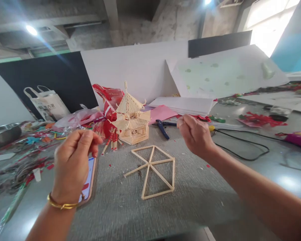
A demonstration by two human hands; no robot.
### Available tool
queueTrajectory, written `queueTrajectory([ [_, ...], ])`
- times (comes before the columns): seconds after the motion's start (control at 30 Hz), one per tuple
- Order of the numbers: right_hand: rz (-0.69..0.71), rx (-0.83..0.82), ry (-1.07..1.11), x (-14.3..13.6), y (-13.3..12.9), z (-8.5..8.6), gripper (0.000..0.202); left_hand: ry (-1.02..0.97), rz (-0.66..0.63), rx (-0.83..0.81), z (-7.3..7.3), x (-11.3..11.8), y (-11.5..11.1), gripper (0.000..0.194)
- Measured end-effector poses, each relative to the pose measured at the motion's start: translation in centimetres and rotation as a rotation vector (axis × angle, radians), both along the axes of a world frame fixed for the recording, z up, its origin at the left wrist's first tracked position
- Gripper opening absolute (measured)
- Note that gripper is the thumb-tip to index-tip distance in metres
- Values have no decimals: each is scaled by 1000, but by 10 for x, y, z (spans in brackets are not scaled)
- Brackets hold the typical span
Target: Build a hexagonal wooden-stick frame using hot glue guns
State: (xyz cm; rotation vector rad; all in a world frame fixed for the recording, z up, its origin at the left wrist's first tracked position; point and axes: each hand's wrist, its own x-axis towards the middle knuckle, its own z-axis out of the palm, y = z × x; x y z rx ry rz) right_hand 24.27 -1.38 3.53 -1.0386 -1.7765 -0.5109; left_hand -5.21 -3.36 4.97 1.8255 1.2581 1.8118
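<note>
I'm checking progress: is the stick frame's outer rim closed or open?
Open: on the stick frame, no rim sticks join the leftmost spoke to its neighbours.

Wooden pagoda (134,124), ribbed and matt; before it, a bare-wood stick frame (148,163) on rough grey matting (110,194); behind it, a glossy red plastic bag (112,93)

Window (272,25) blown out | ceiling lamps (31,30) flaring | tabletop (291,178) glare | edges stretched
</note>
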Motion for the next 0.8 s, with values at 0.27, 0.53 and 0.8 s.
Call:
queueTrajectory([
  [0.27,5,128,93,18,9,-19,8,210,-57,-184,-53,19,-7,20],
  [0.53,-11,228,655,59,24,3,39,692,28,110,-74,19,-15,25],
  [0.8,-102,127,586,67,38,-9,23,745,-12,275,-72,30,-11,9],
])
